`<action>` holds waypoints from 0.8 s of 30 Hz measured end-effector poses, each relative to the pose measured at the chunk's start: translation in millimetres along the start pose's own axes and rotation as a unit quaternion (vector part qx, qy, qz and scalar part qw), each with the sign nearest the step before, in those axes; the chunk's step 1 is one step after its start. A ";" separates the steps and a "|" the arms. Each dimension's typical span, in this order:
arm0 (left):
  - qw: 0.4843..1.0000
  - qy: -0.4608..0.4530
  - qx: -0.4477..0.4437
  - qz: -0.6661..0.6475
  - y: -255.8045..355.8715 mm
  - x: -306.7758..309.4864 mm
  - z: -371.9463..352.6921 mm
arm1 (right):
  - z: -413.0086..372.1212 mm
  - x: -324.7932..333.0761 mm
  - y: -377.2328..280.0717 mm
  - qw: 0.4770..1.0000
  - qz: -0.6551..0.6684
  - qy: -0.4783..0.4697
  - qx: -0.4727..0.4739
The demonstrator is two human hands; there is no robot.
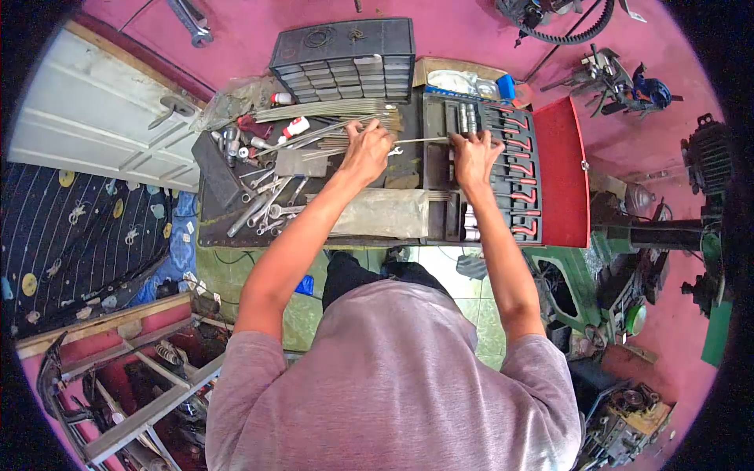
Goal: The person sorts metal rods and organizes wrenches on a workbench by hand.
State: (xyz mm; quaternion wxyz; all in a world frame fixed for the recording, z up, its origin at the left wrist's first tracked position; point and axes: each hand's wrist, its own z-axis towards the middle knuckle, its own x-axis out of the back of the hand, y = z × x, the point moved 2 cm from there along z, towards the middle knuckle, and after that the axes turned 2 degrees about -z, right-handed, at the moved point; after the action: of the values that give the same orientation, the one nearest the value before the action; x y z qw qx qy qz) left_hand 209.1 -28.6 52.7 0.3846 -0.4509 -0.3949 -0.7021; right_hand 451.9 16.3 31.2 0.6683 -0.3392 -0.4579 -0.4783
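Observation:
My left hand [367, 151] is closed over the workbench around several thin metal rods [334, 151], which stick out to its left. From its right side a thin rod [420, 140] runs across to my right hand [474, 161]. The fingertips of my right hand pinch that rod's end above the open tool case [440, 169], its outer finger sticking out. Under and behind my left hand lie more long rods [314, 110]. A small open-end wrench [397, 151] rests just right of my left hand.
A grey drawer cabinet [345, 67] stands at the back of the bench. Several wrenches [271, 208] and white-and-red bottles [297, 127] crowd the left side. The case's red lid [559, 173] leans open at right, beside red-handled tools [522, 173]. A plastic-wrapped packet [381, 213] lies in front.

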 end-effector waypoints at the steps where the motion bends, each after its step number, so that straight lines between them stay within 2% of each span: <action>1: 1.000 -0.004 -0.001 -0.002 1.0 -2.4 0.2 | -0.9 3.6 6.2 1.000 0.021 0.005 0.010; 4: 1.000 0.012 -0.022 -0.014 10.9 -9.2 1.1 | -7.4 15.7 25.2 0.999 -0.035 -0.016 0.030; 5: 0.999 0.010 -0.039 -0.007 15.1 -10.5 2.3 | -10.9 20.9 31.6 0.999 -0.029 -0.034 0.007; 6: 0.998 0.009 -0.056 0.000 20.1 -11.7 4.0 | -16.2 24.1 40.3 1.000 -0.007 -0.020 0.011; 8: 0.998 -0.025 -0.059 0.004 29.5 -15.7 6.8 | -26.6 30.4 56.0 0.998 -0.055 0.029 0.023; 10: 0.996 -0.054 -0.076 0.016 38.6 -20.0 7.7 | -38.6 43.7 73.0 0.998 -0.058 0.009 -0.006; 14: 0.991 -0.049 -0.116 -0.033 60.9 -36.1 9.3 | -70.5 80.5 105.3 0.996 -0.078 0.034 -0.035; 16: 0.987 -0.084 -0.127 -0.046 86.2 -31.7 14.3 | -88.4 93.9 122.3 0.991 -0.114 0.047 -0.050; 19: 0.978 -0.040 -0.171 -0.111 122.4 -36.6 22.3 | -113.0 115.6 145.4 0.982 -0.155 0.063 -0.084; 20: 0.977 -0.056 -0.170 -0.118 135.5 -38.5 25.0 | -120.6 124.1 151.3 0.981 -0.157 0.069 -0.094; 24: 0.964 -0.017 -0.204 -0.170 177.3 -49.3 27.3 | -151.2 147.4 173.2 0.961 -0.230 0.045 -0.148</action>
State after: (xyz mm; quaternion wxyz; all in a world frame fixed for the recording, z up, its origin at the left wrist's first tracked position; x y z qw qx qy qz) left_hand 391.6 -64.5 51.0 0.1526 -0.4577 -0.3207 -0.8151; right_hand 678.0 -112.7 113.5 0.5022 -0.2980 -0.4172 -0.6964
